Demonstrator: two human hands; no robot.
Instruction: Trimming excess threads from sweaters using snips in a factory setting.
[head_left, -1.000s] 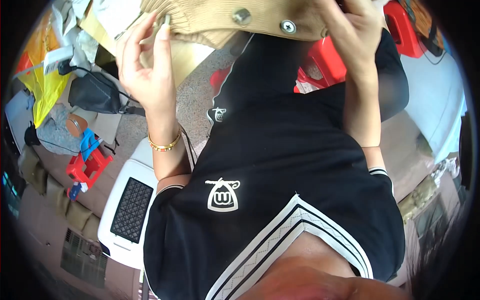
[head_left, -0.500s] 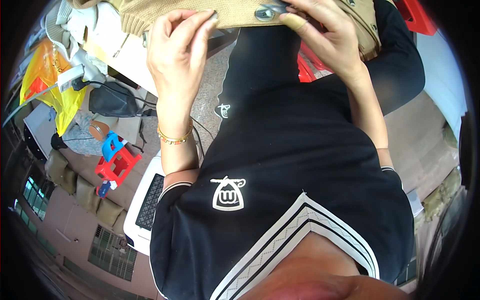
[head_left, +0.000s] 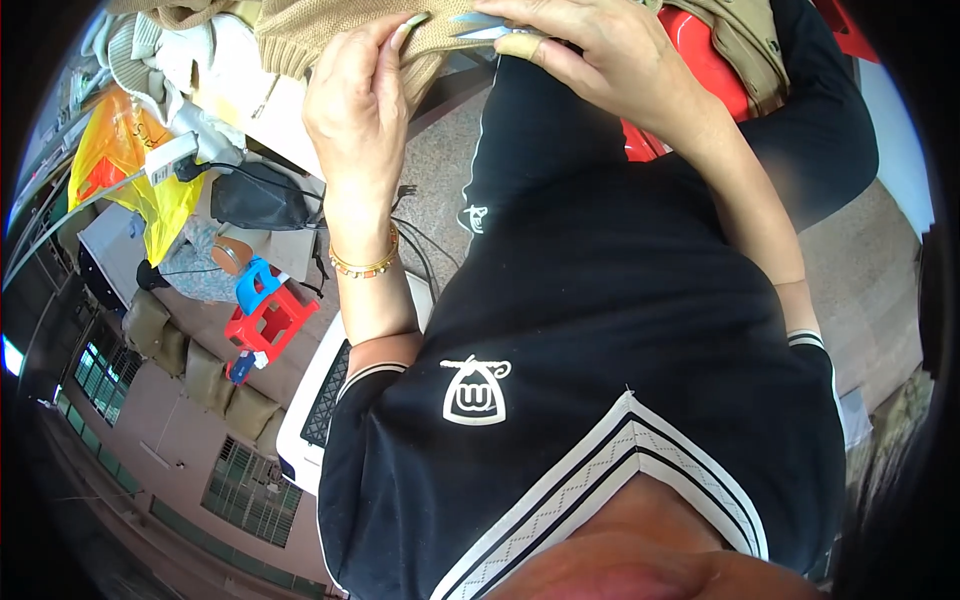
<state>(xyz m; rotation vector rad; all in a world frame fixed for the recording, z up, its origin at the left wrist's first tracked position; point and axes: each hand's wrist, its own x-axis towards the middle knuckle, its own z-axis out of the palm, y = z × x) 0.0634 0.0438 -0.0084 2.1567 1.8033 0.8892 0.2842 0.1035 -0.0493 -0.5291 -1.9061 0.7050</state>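
Observation:
A tan knit garment (head_left: 330, 28) with a ribbed edge lies across the top of the view, over the table's edge and towards my lap. Thumb and forefinger of my left hand (head_left: 358, 105) are pinched together on the knit; whatever fine detail lies between the fingertips is too small to make out. To the right, my right hand (head_left: 600, 50) is closed round small thread snips (head_left: 482, 30). Their two short blades stand apart and point left towards the left fingertips. The handles are hidden in the palm. A yellowish covering wraps the right thumb.
White and grey garments (head_left: 205, 50) are piled on the table at upper left. Beside them hangs a yellow plastic bag (head_left: 150, 200), with a dark pouch (head_left: 258, 197) and cables close by. A red stool (head_left: 270, 325) stands on the floor at left, near a white machine (head_left: 310, 400).
My right hand has moved left with the snips, bringing the blades closer to my left hand. The button seen beside them no longer shows. The whole view has shifted slightly.

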